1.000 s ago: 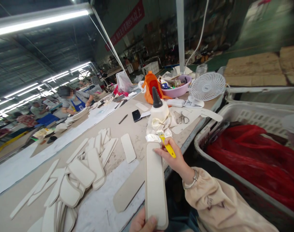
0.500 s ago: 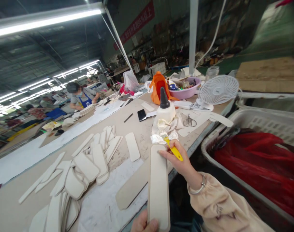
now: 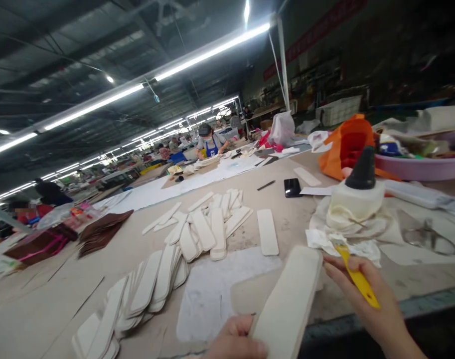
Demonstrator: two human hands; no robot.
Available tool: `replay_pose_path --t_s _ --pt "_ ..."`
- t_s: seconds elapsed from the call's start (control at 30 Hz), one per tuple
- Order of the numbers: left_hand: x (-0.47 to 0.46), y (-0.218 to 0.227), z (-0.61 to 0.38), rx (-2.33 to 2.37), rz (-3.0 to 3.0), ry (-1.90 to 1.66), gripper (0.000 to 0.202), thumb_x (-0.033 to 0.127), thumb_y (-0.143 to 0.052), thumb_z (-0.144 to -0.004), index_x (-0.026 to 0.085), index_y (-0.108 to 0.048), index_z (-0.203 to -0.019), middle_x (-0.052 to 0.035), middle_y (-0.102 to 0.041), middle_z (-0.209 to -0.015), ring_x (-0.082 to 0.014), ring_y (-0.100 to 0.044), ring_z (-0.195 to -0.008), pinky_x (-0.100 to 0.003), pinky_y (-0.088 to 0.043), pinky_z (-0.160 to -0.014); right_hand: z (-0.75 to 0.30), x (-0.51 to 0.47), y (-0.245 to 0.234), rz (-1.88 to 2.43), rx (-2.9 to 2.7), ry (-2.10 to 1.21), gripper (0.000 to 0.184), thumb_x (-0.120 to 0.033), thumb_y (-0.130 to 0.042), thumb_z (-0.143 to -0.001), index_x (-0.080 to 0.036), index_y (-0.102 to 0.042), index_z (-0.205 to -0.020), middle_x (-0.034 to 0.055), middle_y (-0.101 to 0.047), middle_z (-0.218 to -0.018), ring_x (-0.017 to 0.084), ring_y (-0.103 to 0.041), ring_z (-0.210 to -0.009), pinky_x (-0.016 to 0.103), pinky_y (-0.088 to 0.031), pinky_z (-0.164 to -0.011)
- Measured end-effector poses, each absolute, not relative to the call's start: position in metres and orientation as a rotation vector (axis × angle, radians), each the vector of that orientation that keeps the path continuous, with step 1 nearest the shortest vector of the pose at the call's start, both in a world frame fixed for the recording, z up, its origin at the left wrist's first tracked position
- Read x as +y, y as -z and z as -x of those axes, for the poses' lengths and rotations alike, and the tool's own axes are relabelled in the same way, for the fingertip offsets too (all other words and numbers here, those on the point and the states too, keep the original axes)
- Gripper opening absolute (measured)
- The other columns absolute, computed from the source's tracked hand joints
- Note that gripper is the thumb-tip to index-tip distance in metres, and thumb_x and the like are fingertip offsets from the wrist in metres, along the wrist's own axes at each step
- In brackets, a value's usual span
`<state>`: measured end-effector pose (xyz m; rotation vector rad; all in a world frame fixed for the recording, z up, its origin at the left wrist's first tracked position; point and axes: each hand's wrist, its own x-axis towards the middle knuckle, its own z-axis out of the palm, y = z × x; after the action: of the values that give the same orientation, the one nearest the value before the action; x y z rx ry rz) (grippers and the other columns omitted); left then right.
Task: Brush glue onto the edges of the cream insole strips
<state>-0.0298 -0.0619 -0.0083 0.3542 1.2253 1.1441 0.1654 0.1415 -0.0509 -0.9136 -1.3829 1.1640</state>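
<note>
My left hand (image 3: 234,344) grips the near end of a long cream padded strip (image 3: 289,301), thumb on top. My right hand (image 3: 369,299) is closed on a yellow-handled brush (image 3: 356,276), and its fingertips touch the strip's far right edge. The brush tip points toward a white glue bottle with a black cone nozzle (image 3: 358,197) that stands on crumpled white rags. A fanned pile of several similar cream strips (image 3: 197,234) lies on the table to the left. One single strip (image 3: 267,232) lies apart.
A beige worktable (image 3: 111,259) carries a white sheet, scissors (image 3: 429,239), a black phone (image 3: 292,187), an orange bag (image 3: 347,144) and a pink basin (image 3: 417,167). Brown pieces (image 3: 100,229) are stacked at left. A person in a blue apron (image 3: 210,144) works far down the table.
The view has swung left and lower over the table; the fan and red-filled basket have left the picture. Both hands keep their hold, and the strip now tilts to the right.
</note>
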Motion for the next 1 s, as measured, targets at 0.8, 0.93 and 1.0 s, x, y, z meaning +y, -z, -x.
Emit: replay_pose_path --t_s 0.8,0.93,1.0 --pt "0.229 -0.052 0.243 2.242 -0.994 -1.054 0.034 0.035 -0.056 -0.089 0.016 -0.055 -0.118 -0.0086 -0.06 -0.115 -0.0196 -0.062 -0.095 -0.04 -0.055 -0.079 -0.158 0.139 0.075 0.946 -1.733 -0.972 0.021 -0.034 -0.061 -0.081 -0.028 -0.041 -0.082 0.008 -0.072 -0.104 0.025 -0.071 -0.092 0.028 -0.061 -0.072" --pt "0.233 -0.009 0.248 2.587 -1.104 -0.695 0.039 0.034 -0.057 -0.088 0.018 -0.052 -0.123 -0.0098 -0.054 -0.126 -0.0241 -0.057 -0.108 -0.047 -0.05 -0.089 -0.154 0.14 0.074 0.952 -1.792 -0.943 0.02 -0.031 -0.059 -0.083 -0.027 -0.04 -0.08 0.0082 -0.073 -0.102 0.023 -0.072 -0.088 0.026 -0.061 -0.067" --pt "0.23 0.009 0.243 2.655 -1.231 -0.498 0.041 0.034 -0.058 -0.087 0.018 -0.051 -0.125 -0.0103 -0.051 -0.131 -0.0259 -0.054 -0.114 -0.05 -0.047 -0.093 -0.153 0.139 0.071 0.947 -1.812 -0.95 0.019 -0.03 -0.058 -0.084 -0.027 -0.04 -0.081 0.0084 -0.072 -0.103 0.023 -0.072 -0.089 0.026 -0.061 -0.069"
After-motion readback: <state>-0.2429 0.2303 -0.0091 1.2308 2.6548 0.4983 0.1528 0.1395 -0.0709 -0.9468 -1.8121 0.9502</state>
